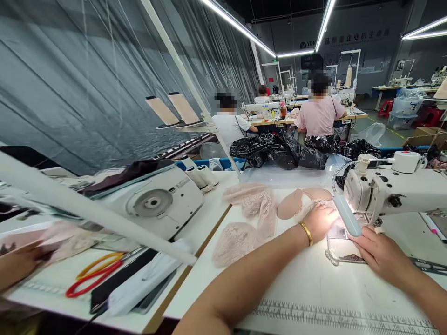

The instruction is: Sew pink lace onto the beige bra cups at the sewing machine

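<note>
At the head end of the sewing machine [405, 186], work unhurried, with cloth flat. Leave the pale lace [260, 204] lying to the machine's left, free of drag. Just left of the machine's head, support the beige cup [290, 204] by its curve rather than stretching it. Below the head, steady with the right hand [380, 253], with fingers close together; cannot tell if pinching anything. Over the cup's machine-side end, lay the left hand [318, 222] low, with fingertips partly out of sight; cannot tell if gripping. Probably wisest to hold 10 fingertips clear of the lit plate [337, 240] under the head.
</note>
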`<action>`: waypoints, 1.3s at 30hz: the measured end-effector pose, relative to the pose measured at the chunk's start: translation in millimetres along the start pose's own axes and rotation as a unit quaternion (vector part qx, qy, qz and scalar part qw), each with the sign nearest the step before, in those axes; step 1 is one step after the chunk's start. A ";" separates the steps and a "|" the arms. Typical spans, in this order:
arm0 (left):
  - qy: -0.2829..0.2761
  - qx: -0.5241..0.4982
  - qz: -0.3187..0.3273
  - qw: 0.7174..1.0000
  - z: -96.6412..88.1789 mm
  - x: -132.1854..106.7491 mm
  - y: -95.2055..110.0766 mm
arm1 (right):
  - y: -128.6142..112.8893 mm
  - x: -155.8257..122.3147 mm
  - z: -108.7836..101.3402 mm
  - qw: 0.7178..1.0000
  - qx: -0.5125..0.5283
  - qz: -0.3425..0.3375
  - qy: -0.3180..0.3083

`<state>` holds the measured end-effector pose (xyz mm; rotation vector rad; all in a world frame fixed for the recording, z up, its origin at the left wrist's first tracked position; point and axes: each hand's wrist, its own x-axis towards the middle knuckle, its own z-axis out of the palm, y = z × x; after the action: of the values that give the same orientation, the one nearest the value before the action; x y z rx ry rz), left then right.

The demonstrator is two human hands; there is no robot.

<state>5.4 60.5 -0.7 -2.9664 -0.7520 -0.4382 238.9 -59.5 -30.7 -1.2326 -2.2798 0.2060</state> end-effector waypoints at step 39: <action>0.328 -0.816 -0.342 0.331 -40.8 -97.4 157.8 | -128.7 -42.2 37.2 0.714 0.585 0.351 0.156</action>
<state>-12.5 -127.9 13.9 0.4563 0.6246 1.2457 144.0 -162.9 -30.2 -1.1251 -0.8397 1.3454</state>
